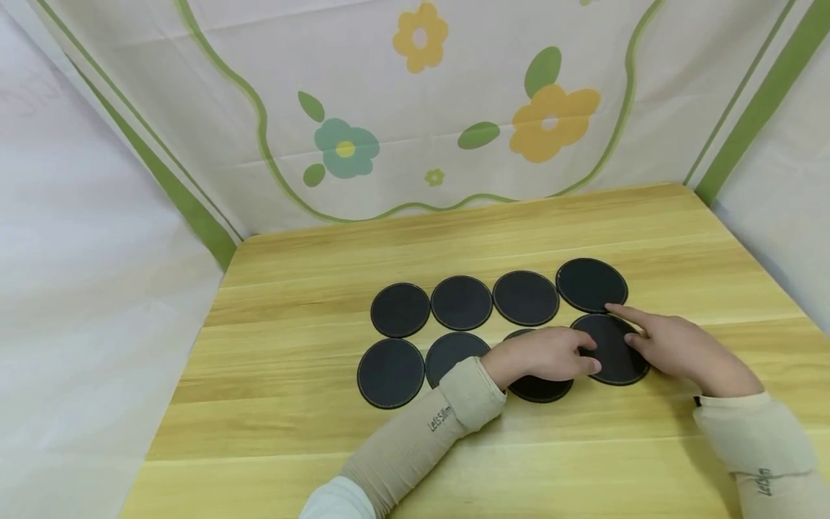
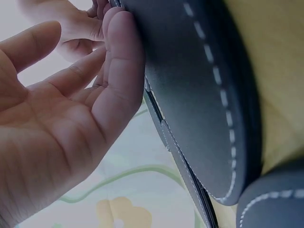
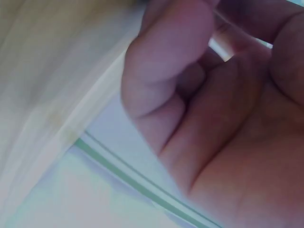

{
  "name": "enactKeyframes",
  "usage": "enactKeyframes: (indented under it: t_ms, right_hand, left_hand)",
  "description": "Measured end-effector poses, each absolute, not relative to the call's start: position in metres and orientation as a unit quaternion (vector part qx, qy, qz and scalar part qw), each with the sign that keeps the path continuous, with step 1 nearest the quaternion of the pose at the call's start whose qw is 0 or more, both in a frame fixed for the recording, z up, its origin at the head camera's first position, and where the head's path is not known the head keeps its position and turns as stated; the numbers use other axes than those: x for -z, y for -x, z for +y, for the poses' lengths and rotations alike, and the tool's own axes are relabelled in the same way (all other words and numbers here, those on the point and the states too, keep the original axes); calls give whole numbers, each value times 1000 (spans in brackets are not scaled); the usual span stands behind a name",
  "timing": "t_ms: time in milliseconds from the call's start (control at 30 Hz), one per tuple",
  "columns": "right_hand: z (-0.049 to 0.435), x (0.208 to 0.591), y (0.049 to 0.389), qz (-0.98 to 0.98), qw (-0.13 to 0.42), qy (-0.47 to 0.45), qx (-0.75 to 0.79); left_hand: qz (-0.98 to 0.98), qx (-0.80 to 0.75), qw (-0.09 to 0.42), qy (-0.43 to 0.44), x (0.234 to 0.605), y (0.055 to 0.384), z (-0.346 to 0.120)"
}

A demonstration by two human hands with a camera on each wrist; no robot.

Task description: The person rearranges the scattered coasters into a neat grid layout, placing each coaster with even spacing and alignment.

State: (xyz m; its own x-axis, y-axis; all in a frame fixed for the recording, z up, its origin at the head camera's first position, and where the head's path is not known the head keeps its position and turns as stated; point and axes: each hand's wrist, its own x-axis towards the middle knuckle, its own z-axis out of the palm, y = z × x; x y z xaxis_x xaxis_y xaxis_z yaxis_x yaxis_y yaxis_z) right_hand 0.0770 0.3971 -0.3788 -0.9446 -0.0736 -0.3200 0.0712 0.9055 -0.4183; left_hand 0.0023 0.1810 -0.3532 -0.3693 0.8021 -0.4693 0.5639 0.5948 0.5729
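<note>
Round black coasters with stitched rims lie flat in two rows. My left hand reaches across the front row, its fingers loosely bent over the left part of the front-right coaster. In the left wrist view, the left hand's fingertips lie against a coaster, the palm turned to the camera. From the right, my right hand extends its index finger to where the back-right coaster meets the front-right one, with its thumb at the latter's right edge. Curled outer fingers of the right hand show in the right wrist view.
Other coasters continue leftward, including a back-left one and a front-left one. My left forearm partly covers two front-row coasters. Beneath them is a wood-grain table, with a flower-printed cloth behind it.
</note>
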Motion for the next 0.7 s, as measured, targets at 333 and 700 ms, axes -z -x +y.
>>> enactKeyframes:
  t_ms: [333, 700]
  right_hand:
    - [395, 377, -77, 969, 149, 12, 198]
    - [398, 384, -80, 970, 149, 8, 192]
  left_hand:
    - [810, -154, 373, -425, 352, 0, 182]
    - [789, -170, 391, -442, 347, 6, 172]
